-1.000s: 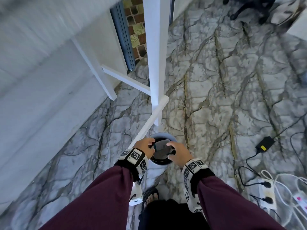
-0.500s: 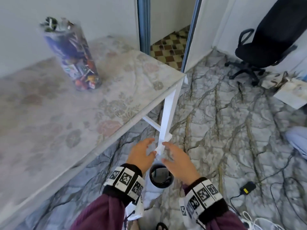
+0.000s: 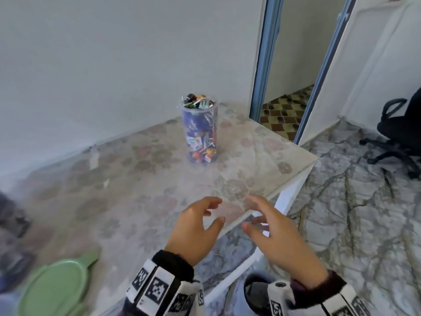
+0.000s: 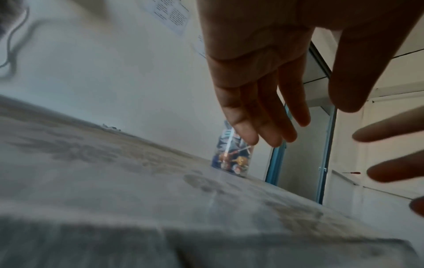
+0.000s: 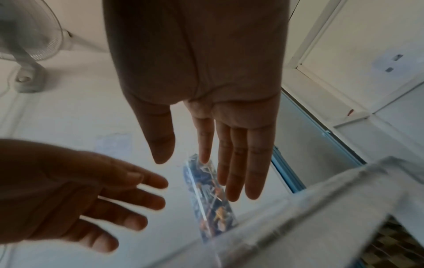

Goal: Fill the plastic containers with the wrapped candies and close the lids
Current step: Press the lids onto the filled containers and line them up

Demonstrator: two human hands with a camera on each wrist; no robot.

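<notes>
A tall clear plastic container (image 3: 200, 131), packed to the brim with wrapped candies and without a lid, stands upright at the far side of the floral-cloth table (image 3: 141, 201). My left hand (image 3: 214, 210) hovers over the table's near edge, fingers spread and empty. My right hand (image 3: 250, 212) hangs beside it, just past the table's corner, also empty. Both hands are well short of the container. The left wrist view shows the container (image 4: 234, 159) beyond my fingers (image 4: 263, 116). In the right wrist view it (image 5: 211, 199) stands between both hands.
A green lid (image 3: 54, 290) lies at the table's near left. A round bin (image 3: 255, 290) stands on the marble floor under my right wrist. A black office chair (image 3: 401, 133) is at the right, by an open doorway (image 3: 287, 110). A fan (image 5: 30, 45) is mounted above.
My hands held a dark thing over the floor bin, then came away from it empty and rose to the table edge. The view lifted from the floor to the table.
</notes>
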